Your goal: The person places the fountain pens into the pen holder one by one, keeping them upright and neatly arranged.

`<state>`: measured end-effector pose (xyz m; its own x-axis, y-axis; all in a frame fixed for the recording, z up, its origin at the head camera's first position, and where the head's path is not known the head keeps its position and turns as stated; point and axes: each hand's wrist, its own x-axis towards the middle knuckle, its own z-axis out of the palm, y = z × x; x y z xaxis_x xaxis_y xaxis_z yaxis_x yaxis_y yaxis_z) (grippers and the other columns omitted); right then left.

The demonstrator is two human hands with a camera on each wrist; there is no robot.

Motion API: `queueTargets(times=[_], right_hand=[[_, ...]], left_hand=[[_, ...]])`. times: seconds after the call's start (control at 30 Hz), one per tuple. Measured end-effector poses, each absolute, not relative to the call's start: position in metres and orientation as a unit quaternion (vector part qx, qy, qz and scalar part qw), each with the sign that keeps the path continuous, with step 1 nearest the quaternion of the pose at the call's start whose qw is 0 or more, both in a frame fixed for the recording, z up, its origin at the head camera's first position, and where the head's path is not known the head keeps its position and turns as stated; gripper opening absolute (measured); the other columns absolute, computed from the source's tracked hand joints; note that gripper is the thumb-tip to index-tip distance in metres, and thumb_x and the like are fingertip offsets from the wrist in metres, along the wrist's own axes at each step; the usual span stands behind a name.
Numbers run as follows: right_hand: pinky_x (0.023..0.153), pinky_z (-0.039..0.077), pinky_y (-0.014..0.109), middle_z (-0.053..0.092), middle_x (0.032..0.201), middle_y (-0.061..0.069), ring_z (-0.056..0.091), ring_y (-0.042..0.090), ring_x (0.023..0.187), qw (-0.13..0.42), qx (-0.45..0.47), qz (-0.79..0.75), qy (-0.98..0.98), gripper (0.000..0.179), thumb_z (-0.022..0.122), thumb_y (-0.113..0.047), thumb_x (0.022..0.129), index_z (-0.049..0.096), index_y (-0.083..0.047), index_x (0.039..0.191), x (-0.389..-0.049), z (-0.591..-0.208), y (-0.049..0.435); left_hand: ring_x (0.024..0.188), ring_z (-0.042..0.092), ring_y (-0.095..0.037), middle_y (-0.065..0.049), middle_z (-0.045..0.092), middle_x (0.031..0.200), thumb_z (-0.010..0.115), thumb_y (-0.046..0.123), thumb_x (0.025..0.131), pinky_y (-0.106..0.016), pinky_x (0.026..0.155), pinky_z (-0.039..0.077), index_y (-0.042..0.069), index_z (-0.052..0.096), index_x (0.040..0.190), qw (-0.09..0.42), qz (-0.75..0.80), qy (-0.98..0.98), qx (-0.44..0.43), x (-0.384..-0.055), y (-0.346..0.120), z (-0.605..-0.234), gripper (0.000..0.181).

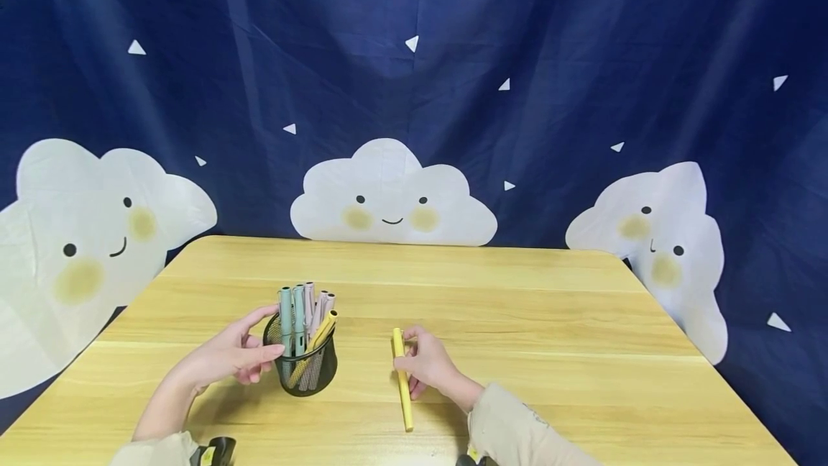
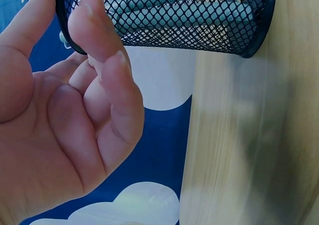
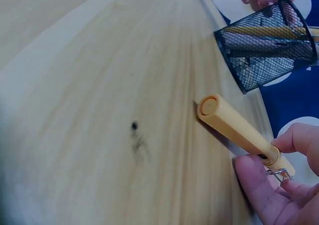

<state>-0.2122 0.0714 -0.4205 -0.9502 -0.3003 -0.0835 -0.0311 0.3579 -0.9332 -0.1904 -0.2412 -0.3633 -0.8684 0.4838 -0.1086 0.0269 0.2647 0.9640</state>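
A black mesh pen holder [image 1: 326, 372] stands on the table left of the middle. Green pens [image 1: 285, 315], light purple pens [image 1: 309, 300] and a yellow pen [image 1: 331, 318] lean inside it. My left hand [image 1: 226, 354] holds the holder near its rim, thumb at the front and index finger behind; the left wrist view shows its other fingers curled beside the mesh [image 2: 169, 16]. To the right, my right hand [image 1: 427, 362] pinches a second yellow pen [image 1: 405, 405] between thumb and fingers. That pen [image 3: 234, 128] has a metal clip, and its near end is close to the tabletop.
The wood-grain table [image 1: 550, 322] reaches back to a dark blue curtain [image 1: 414, 92] printed with smiling white clouds and small white shapes. A dark strap device [image 1: 216, 451] sits at the left wrist.
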Motion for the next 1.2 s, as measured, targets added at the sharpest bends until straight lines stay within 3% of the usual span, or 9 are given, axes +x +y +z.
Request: queueTargets(times=[0.33,0.63,1.03,1.2], right_hand=[[0.04,0.048,0.031,0.051,0.065,0.009,0.05,0.012,0.041,0.131,-0.099,-0.597,0.786,0.042,0.056,0.005,0.069,0.045,0.01,0.108,-0.216,-0.4233,0.0694],[0.042,0.049,0.032,0.047,0.071,0.007,0.051,0.012,0.044,0.131,-0.1,-0.613,0.773,0.038,0.057,0.007,0.07,0.045,0.009,0.106,-0.217,-0.4199,0.0673],[0.044,0.05,0.034,0.052,0.076,0.008,0.051,0.013,0.048,0.125,-0.113,-0.637,0.753,0.055,0.065,0.005,0.075,0.037,0.012,0.123,-0.2188,-0.4144,0.0674],[0.043,0.049,0.034,0.05,0.077,0.007,0.051,0.014,0.048,0.117,-0.113,-0.646,0.746,0.067,0.066,0.005,0.076,0.03,0.006,0.132,-0.2212,-0.4147,0.0666]], left_hand=[[0.05,0.051,-0.014,-0.013,0.056,0.067,0.055,0.013,0.089,-0.027,0.047,0.043,-0.001,-0.003,0.14,0.194,0.582,0.772,0.165,-0.1907,-0.2414,-0.3646,0.078],[0.051,0.052,-0.015,-0.014,0.056,0.069,0.055,0.013,0.089,-0.028,0.048,0.045,-0.001,-0.002,0.141,0.192,0.579,0.776,0.163,-0.1914,-0.2412,-0.364,0.078],[0.051,0.052,-0.015,-0.015,0.056,0.068,0.055,0.013,0.089,-0.029,0.049,0.045,-0.001,-0.002,0.14,0.19,0.579,0.776,0.164,-0.1915,-0.2421,-0.364,0.079],[0.051,0.052,-0.015,-0.015,0.056,0.068,0.056,0.013,0.089,-0.029,0.049,0.045,-0.001,-0.002,0.141,0.19,0.58,0.775,0.165,-0.1918,-0.2419,-0.3642,0.079]])
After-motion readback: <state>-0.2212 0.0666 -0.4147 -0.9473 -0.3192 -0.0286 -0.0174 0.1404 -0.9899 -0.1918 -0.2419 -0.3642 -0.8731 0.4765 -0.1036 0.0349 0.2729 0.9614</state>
